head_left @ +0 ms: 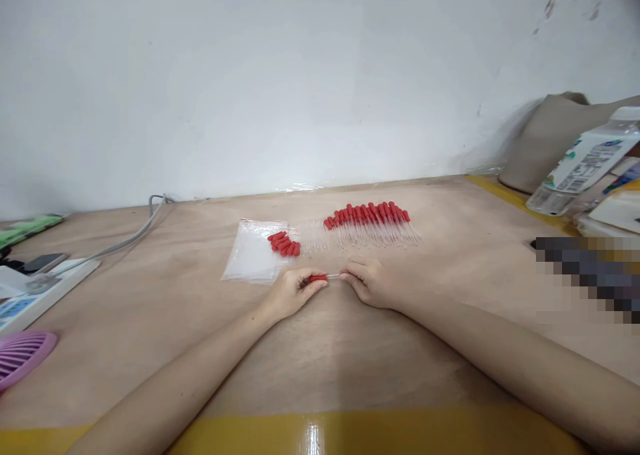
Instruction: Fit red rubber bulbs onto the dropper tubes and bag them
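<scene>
My left hand (295, 290) pinches a red rubber bulb (318, 278) between thumb and fingers. A thin clear dropper tube (333, 276) runs from the bulb's right end to my right hand (369, 282), whose thumb and fingertips are closed on its other end. How deep the tube sits in the bulb is too small to tell. Just beyond my left hand, several loose red bulbs (285, 244) lie on the edge of a clear plastic bag (253, 252). Bare clear tubes (314, 235) are beside them. Farther right lies a row of droppers with red bulbs fitted (373, 214).
A white power strip (55, 285) with a grey cable (127, 243) lies at the left, near a pink fan-like grille (25, 356). On the right stand a labelled plastic bottle (583, 162) and a dark, pixelated object (590, 275). A white wall (260, 95) closes off the wooden table's back.
</scene>
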Motion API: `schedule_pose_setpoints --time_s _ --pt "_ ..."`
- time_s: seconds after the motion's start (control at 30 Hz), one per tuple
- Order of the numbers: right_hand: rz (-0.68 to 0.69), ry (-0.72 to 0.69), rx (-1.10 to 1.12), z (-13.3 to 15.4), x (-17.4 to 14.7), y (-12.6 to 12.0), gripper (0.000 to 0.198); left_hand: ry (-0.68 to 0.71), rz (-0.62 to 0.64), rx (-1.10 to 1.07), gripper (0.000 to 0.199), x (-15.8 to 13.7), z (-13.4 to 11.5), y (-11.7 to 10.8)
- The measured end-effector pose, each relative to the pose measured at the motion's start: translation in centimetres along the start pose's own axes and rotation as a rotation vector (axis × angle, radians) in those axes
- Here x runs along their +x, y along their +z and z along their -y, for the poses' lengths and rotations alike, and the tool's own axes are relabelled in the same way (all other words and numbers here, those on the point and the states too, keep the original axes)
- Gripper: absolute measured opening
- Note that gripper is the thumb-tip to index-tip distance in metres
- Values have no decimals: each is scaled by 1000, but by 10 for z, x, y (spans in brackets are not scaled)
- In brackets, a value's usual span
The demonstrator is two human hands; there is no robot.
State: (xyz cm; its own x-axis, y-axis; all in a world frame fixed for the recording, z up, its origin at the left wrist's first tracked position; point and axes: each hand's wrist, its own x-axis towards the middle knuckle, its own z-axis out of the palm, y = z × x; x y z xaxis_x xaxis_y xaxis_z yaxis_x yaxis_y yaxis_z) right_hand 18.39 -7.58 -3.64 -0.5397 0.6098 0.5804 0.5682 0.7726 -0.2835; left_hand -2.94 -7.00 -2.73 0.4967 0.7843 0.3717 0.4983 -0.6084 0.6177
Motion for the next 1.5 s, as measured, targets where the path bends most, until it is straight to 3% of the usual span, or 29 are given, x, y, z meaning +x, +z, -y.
schedule_pose_setpoints --time_s 0.23,0.47,0.6,0.7,0.8,1.0,1.17,1.33,1.5 --pt "81 90 20 2 4 1 27 15 -12 6 17 2 -2 0" --pt "215 127 -108 11 15 -18 19 63 -86 82 21 7 -1 -3" --pt "169 419 -40 0 24 -31 13 63 -109 107 33 7 -1 -5" --pt "49 704 -7 -21 37 -35 16 56 -69 138 31 8 -3 -5" --pt "-76 851 -35 -41 54 -31 22 50 -38 157 27 8 -6 -5" --pt "-93 966 -170 -56 84 -5 28 54 -33 175 20 9 -4 -4" --pt "-80 1024 -230 -60 89 8 31 75 -28 182 17 8 -1 -4" --pt "-53 1017 -262 -57 88 6 32 88 -26 181 17 8 0 -4" --pt "-41 887 -267 -37 93 10 27 95 -25 184 16 9 -1 -3"
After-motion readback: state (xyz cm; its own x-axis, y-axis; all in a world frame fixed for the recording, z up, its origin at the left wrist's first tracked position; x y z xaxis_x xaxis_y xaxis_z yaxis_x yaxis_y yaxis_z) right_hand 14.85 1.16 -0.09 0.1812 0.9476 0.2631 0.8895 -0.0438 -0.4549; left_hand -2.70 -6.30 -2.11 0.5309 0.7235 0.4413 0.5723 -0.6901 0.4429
